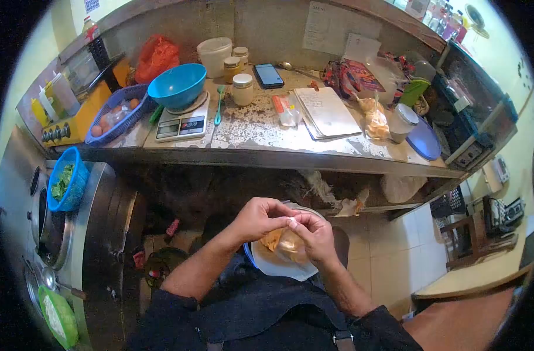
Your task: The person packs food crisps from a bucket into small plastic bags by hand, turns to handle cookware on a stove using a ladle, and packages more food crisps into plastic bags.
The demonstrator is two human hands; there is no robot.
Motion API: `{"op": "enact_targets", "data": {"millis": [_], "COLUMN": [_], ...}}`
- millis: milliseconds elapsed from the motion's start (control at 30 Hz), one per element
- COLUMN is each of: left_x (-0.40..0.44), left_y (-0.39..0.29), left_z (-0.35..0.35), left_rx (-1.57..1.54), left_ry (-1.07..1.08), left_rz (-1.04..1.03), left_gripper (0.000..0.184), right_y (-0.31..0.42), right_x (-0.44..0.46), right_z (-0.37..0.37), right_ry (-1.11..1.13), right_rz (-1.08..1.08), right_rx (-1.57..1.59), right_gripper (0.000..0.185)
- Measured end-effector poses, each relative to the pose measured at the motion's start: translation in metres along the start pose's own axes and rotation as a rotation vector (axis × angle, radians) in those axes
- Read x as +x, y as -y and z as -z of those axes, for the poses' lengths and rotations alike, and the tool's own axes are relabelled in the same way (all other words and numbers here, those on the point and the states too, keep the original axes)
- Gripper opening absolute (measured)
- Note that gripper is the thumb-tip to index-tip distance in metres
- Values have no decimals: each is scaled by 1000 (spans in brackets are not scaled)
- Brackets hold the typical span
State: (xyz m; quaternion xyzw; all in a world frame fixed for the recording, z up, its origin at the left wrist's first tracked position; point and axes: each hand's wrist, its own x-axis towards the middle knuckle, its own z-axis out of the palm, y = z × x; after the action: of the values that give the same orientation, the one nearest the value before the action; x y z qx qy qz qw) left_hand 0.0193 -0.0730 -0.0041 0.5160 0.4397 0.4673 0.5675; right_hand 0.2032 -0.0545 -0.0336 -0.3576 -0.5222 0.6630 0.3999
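Observation:
My left hand (pixel 259 219) and my right hand (pixel 315 234) meet in front of my body, thumbs and fingertips pinched together. Between them is the gathered top of a small clear plastic bag (pixel 290 244), which hangs below the fingers with pale orange contents. Under the hands sits a round white tub (pixel 281 271) with a blue edge on its left side. Orange food pieces (pixel 270 240) show inside it, partly covered by my left hand. The exact pinch point is small and partly hidden by the fingers.
On the counter ahead stand a blue bowl (pixel 176 88) on a kitchen scale (pixel 183 126), a jar (pixel 242 89), a phone (pixel 269 76), an open notebook (pixel 328 114) and a filled plastic bag (pixel 375 120). A basket of greens (pixel 71 196) is at left.

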Motion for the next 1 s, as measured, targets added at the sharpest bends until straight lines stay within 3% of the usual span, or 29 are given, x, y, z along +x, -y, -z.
{"op": "enact_targets", "data": {"millis": [67, 133, 233, 367, 467, 567, 667, 1000], "left_x": [-1, -4, -6, -10, -14, -21, -22, -20], "left_y": [11, 17, 6, -5, 1, 0, 3, -7], "left_z": [1, 1, 7, 3, -5, -20, -18, -4], "left_rx": [-75, -68, 508, 756, 755, 506, 578, 592], "left_ry": [-29, -93, -55, -164, -260, -339, -330, -114], "left_rz": [-51, -98, -680, -911, -770, -549, -622, -575], "left_gripper": [12, 12, 13, 15, 14, 13, 10, 14], "right_y": [7, 2, 0, 4, -2, 0, 3, 9], "right_x": [0, 3, 1, -1, -1, -3, -5, -13], "right_z": [-1, 4, 4, -1, 1, 4, 4, -4], "right_ry": [26, 89, 128, 111, 96, 111, 118, 72], "right_rz": [15, 6, -110, -154, -83, -21, 35, 130], "right_rx": [-85, 45, 286, 433, 472, 415, 273, 49], "right_gripper": [16, 15, 13, 11, 11, 11, 12, 18]}}
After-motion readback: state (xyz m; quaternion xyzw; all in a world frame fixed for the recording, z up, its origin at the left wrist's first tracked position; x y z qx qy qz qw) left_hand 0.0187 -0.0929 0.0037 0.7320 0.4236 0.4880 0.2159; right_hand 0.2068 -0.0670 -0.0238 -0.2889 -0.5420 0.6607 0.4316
